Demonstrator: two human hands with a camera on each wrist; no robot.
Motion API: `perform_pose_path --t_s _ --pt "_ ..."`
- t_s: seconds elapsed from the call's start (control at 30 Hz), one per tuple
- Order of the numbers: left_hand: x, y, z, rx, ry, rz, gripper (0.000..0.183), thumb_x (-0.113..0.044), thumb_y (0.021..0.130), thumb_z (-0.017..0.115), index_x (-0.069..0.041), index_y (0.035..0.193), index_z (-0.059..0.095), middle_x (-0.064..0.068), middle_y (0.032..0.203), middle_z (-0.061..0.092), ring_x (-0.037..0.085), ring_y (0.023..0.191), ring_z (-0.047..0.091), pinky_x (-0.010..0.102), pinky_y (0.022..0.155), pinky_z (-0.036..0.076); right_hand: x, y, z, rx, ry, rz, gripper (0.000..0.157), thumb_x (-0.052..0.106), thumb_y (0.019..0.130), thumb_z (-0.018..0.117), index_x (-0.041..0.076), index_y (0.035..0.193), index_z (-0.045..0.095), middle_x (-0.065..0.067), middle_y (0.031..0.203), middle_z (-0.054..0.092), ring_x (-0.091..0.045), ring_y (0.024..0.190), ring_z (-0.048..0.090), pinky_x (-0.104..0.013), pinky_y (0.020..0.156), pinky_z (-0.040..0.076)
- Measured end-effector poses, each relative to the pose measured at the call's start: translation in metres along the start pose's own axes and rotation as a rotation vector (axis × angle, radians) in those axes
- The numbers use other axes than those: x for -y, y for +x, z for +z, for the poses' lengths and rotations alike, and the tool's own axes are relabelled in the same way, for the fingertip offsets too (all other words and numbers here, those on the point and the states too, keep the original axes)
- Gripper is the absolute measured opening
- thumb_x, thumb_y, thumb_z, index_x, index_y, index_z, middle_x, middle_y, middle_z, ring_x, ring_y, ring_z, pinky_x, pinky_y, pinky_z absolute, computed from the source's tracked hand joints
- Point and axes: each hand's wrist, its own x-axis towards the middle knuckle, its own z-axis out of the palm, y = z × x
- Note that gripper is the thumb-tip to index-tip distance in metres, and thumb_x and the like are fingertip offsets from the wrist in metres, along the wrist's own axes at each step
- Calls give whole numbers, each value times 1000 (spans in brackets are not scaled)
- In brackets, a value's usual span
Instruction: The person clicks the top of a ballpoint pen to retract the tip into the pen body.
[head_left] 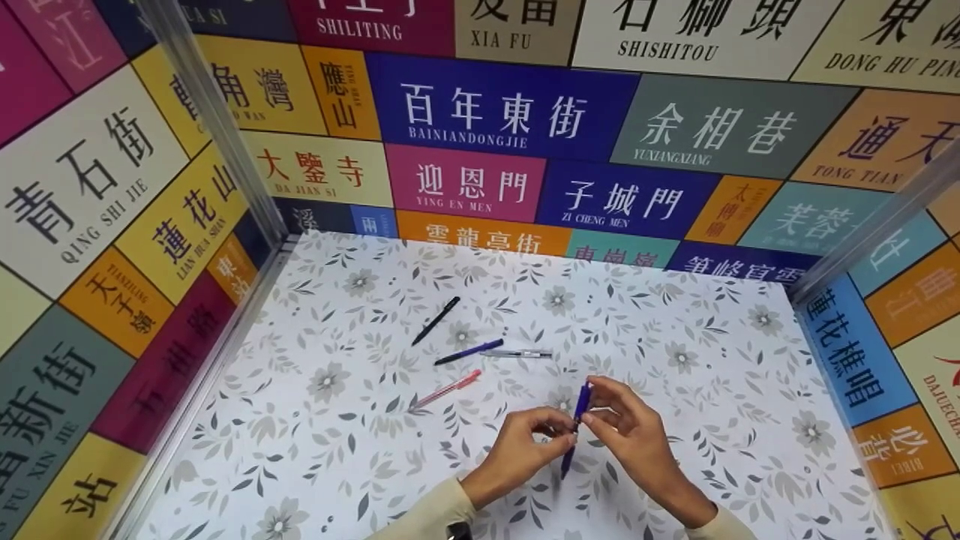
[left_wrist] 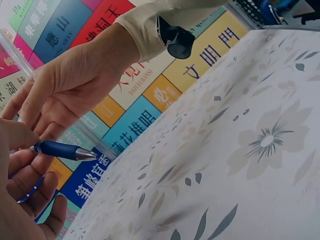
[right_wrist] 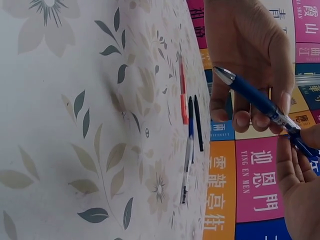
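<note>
A blue pen (head_left: 583, 403) is held above the table between both hands, tilted, with its lower end toward the person. My left hand (head_left: 523, 444) pinches it around the middle with thumb and fingers. Higher up, the right hand (head_left: 631, 429) grips its upper part, fingertips near the top end. The right wrist view shows the pen's silver cone tip, blue grip section (right_wrist: 255, 97) and a printed clear band. In the left wrist view the pen (left_wrist: 62, 150) sticks out past the left fingers, and part of its barrel is hidden behind them.
Left of the hands, on the floral white tabletop (head_left: 330, 450), lie a black pen (head_left: 435, 321), a dark blue pen (head_left: 471, 351), a clear grey pen (head_left: 519, 354) and a pink-red pen (head_left: 448, 390). Panels with printed place names (head_left: 510, 105) enclose the table's back and sides.
</note>
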Motion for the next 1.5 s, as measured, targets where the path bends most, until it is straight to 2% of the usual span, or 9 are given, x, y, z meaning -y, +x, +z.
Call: perform_pose_path --t_s 0.1,0.3,0.53,0.7,1.03,1.3,1.5 --pt "3 -1 -3 -19 53 23 10 -5 95 83 -6 105 83 10 98 82 4 89 72 37 90 63 -4 0 -4 -5 -50 16 55 -18 95 74 -7 146 60 -29 120 66 -26 109 75 -29 88 63" --pt "12 -4 -13 -59 153 61 13 -4 94 82 -10 105 83 2 94 81 8 88 73 42 88 62 -18 -3 -16 -46 -85 40 55 -17 95 74 -5 147 60 -30 119 66 -29 107 75 -29 92 63" --pt "25 -7 -27 -78 214 47 12 -5 94 81 -10 105 83 6 96 79 14 91 72 43 87 62 -33 -9 -33 -125 -120 122 54 -16 95 75 -4 146 62 -28 120 68 -24 108 76 -26 89 62" --pt "32 -10 -39 -103 247 42 12 -3 93 82 -8 103 82 4 94 78 15 91 72 42 84 64 -35 -11 -41 -166 -136 155 51 -13 97 75 -4 145 62 -28 120 68 -22 109 76 -26 93 61" --pt "46 -12 -58 -150 396 118 13 -2 89 82 -9 100 82 3 91 77 21 87 71 33 80 59 -38 -16 -50 -182 -117 137 52 -16 96 74 -6 145 62 -34 118 66 -24 108 75 -27 90 62" --pt "57 -12 -66 -156 527 150 12 -6 88 85 -11 97 80 1 90 73 17 85 68 29 79 57 -37 -18 -53 -189 -110 113 51 -17 96 73 -16 145 57 -22 117 70 -29 107 76 -27 87 63" --pt "64 -11 -71 -178 605 167 13 -8 86 86 -12 96 79 2 88 71 17 85 65 32 80 53 -37 -19 -54 -205 -106 107 51 -19 95 73 -15 144 58 -24 117 69 -23 106 76 -25 84 63"
